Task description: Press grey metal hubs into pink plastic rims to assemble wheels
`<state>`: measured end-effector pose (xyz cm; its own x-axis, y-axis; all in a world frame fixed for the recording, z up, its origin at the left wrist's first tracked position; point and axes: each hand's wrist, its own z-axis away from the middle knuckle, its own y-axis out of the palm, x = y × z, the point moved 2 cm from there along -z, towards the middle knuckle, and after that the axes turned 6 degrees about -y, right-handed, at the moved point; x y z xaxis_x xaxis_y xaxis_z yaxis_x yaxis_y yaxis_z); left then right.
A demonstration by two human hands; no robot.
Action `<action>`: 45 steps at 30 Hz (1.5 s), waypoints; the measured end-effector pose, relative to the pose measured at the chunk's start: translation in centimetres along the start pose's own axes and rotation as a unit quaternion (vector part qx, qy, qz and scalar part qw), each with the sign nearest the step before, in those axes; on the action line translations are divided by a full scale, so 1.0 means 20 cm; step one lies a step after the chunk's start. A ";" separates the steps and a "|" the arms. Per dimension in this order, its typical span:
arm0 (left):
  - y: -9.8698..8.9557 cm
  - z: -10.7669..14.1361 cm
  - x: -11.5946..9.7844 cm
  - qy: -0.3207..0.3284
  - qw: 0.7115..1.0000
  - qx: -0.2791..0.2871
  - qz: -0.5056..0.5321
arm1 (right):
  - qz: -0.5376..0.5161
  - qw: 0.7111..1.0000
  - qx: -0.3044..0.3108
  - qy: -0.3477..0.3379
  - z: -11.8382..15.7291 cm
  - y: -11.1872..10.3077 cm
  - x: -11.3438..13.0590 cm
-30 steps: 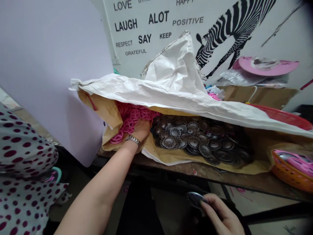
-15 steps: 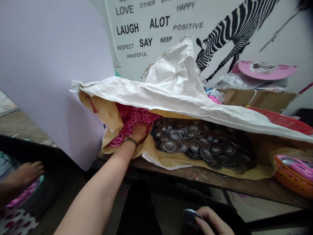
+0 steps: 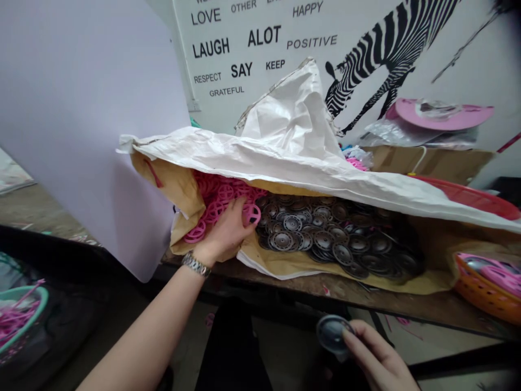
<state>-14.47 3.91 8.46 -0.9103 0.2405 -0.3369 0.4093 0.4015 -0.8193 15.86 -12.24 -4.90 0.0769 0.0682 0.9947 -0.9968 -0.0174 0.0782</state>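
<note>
My left hand [image 3: 228, 228], with a watch at the wrist, reaches into the left part of the open sack [image 3: 195, 146]. Its thumb and fingers are closed on a pink spoked plastic ring [image 3: 255, 215], which stands tilted above the other pink rings [image 3: 215, 205]. Low in the view, my right hand [image 3: 376, 353] pinches a round dark grey disc [image 3: 325, 335] by its edge, in front of the bench. Many similar grey discs [image 3: 293, 239] lie heaped in the sack's middle, right of the pink rings.
A smooth pale sheet [image 3: 101, 136] stands at the left. An orange basket [image 3: 484, 290] with pink pieces sits at the right end of the bench [image 3: 345, 293]. A green basket [image 3: 43, 298] with pink strips is low at left. A red tray [image 3: 476, 198] lies behind the sack.
My left hand has drawn back from deeper among the pink rings and now shows one ring in its fingers. My right hand has risen with the disc. Another person's hand has left the lower left.
</note>
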 end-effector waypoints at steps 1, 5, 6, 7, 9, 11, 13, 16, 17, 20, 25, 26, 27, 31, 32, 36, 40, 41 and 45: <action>-0.01 0.05 -0.05 0.020 1.000 0.004 0.016 | -0.037 0.999 -0.019 0.001 -0.01 0.00 0.02; -0.03 0.31 -0.29 0.126 0.990 0.025 0.060 | -0.177 0.982 -0.059 0.004 -0.05 0.06 0.16; -0.03 0.37 -0.34 0.144 0.987 0.037 0.066 | -0.201 0.978 -0.057 0.005 -0.05 0.08 0.19; -0.01 0.43 -0.39 0.159 0.984 0.048 0.070 | -0.220 0.974 -0.054 0.006 -0.06 0.10 0.22; 0.02 0.52 -0.46 0.184 0.978 0.066 0.078 | -0.244 0.969 -0.048 0.007 -0.06 0.13 0.26; 0.06 0.59 -0.51 0.200 0.973 0.085 0.082 | -0.247 0.968 -0.042 0.008 -0.06 0.15 0.27; 0.10 0.64 -0.54 0.208 0.968 0.105 0.095 | -0.239 0.970 -0.033 0.011 -0.05 0.16 0.25; 0.14 0.69 -0.56 0.193 0.963 0.123 0.139 | -0.227 0.973 -0.035 0.019 -0.04 0.17 0.20; 0.15 0.70 -0.56 0.176 0.962 0.130 0.165 | -0.226 0.973 -0.043 0.019 -0.04 0.16 0.19; 0.19 0.72 -0.55 0.064 0.941 0.172 0.284 | -0.226 0.972 -0.064 0.017 -0.04 0.15 0.16; 0.28 0.79 -0.56 -0.184 0.774 0.301 0.525 | -0.196 0.978 -0.074 0.000 -0.05 0.14 0.15; 0.29 0.81 -0.57 -0.209 0.746 0.303 0.555 | -0.182 0.980 -0.082 -0.012 -0.04 0.14 0.14; 0.30 0.82 -0.58 -0.226 0.728 0.296 0.576 | -0.164 0.982 -0.090 -0.024 -0.04 0.14 0.14; 0.32 0.85 -0.60 -0.242 0.714 0.275 0.597 | -0.085 0.990 -0.091 -0.073 -0.02 0.15 0.12; 0.32 0.86 -0.60 -0.241 0.717 0.273 0.594 | -0.076 0.989 -0.092 -0.085 -0.02 0.15 0.11; 0.32 0.86 -0.60 -0.220 0.743 0.256 0.577 | -0.046 0.991 -0.079 -0.103 0.01 0.14 0.12; 0.32 0.88 -0.60 -0.195 0.749 0.256 0.579 | 0.088 0.985 -0.045 -0.138 0.05 0.15 0.13; 0.32 0.88 -0.60 -0.192 0.746 0.258 0.582 | 0.122 0.981 -0.039 -0.146 0.06 0.15 0.13; 0.33 0.90 -0.61 -0.182 0.747 0.256 0.586 | 0.195 0.968 -0.027 -0.152 0.07 0.15 0.10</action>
<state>-1.74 -12.30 -1.24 0.0600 -0.1325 -0.9894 0.9459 -0.3091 0.0988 13.05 -13.63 -2.52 -0.3112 -0.2306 0.9219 -0.9503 0.0703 -0.3032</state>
